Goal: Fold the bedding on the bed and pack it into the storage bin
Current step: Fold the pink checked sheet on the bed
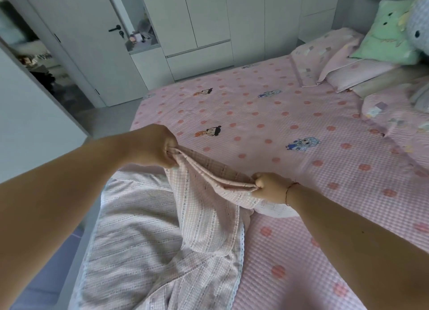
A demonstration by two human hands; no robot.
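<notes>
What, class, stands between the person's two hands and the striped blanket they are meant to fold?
Nothing visible. The left hand and the right hand each already pinch an edge of the striped blanket, which hangs down between them over the pink bed sheet. The storage bin is not in view.

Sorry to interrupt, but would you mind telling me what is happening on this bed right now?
A person is folding a pale pink checked blanket at the near edge of the bed. The left hand and the right hand each pinch an end of its gathered edge, held above the pink dotted bedsheet; the rest hangs and lies crumpled below. Pink pillows sit at the head. No storage bin is in view.
</notes>
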